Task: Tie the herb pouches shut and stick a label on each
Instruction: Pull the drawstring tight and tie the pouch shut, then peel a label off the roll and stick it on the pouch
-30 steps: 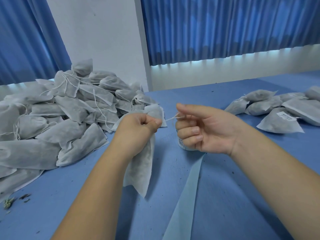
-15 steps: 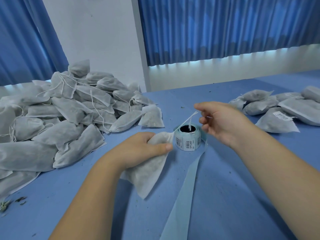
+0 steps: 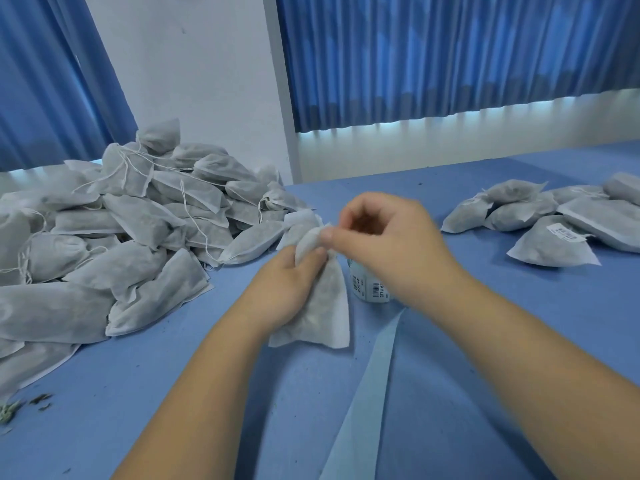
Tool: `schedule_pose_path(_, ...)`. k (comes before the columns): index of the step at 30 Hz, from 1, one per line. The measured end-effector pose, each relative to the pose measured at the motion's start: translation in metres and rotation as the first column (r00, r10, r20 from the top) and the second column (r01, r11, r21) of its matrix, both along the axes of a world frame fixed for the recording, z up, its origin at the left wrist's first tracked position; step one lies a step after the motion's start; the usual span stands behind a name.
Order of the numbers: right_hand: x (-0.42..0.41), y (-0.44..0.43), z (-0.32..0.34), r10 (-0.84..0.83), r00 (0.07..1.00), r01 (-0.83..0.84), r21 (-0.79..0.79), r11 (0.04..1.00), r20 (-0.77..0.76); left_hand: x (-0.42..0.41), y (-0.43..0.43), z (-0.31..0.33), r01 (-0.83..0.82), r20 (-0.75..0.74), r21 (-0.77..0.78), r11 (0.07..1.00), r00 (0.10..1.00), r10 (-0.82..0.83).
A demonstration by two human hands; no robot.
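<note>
My left grip is curled round the neck of a herb pouch, thumb pressed on the gathered fabric. The pouch hangs tilted from it, its bottom edge touching the desk. My right grip comes in from the other side and pinches the very top of that pouch with thumb against fingertip, the other fingers curled above. That hand is blurred, so I cannot tell whether a string runs through its fingers. The two grips touch at the pouch's mouth, at the middle of my view. Just behind my right wrist stands the label roll, partly hidden, with printed barcodes on its side. A pale backing strip trails from it across the desk toward me. To the left lies a large heap of pouches, loose white strings straggling over several. Well off to the right is a smaller group of pouches, one of them with a white label. Herb crumbs lie at the near left edge. Blue curtains and a white wall close the back.
</note>
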State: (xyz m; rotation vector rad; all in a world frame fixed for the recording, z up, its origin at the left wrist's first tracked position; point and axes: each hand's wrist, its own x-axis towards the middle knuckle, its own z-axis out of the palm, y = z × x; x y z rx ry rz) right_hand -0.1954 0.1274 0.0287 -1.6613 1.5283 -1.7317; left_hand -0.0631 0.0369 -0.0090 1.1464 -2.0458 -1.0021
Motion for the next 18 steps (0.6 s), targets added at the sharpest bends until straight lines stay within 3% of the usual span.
schedule_pose_path(2,0.010,0.001,-0.006,0.024,0.959,-0.026,-0.003,1.000,-0.281,-0.003,0.003,0.000,-0.003,-0.080,-0.018,1.000,0.997,0.001)
schedule_pose_path(4,0.014,0.001,-0.011,0.024,0.894,-0.032,-0.010,0.999,-0.447,-0.007,0.005,0.004,-0.036,-0.217,0.022,0.999,0.975,0.040)
schedule_pose_path(6,0.010,0.000,-0.012,0.006,0.881,-0.017,-0.018,1.000,-0.472,-0.008,0.006,0.008,-0.055,-0.281,0.090,0.994,0.957,0.078)
schedule_pose_path(8,0.006,0.000,-0.012,-0.006,0.858,0.005,-0.003,1.000,-0.514,-0.007,0.008,0.014,0.011,-0.385,0.310,0.951,0.916,0.115)
schedule_pose_path(10,0.005,0.000,-0.014,-0.005,0.825,0.011,0.007,1.000,-0.565,-0.004,0.008,0.017,0.107,-0.448,0.434,0.895,0.887,0.111)
schedule_pose_path(18,0.005,-0.002,-0.019,-0.036,0.809,0.010,-0.048,0.999,-0.586,0.000,0.012,0.021,0.334,-0.515,0.458,0.824,0.855,-0.060)
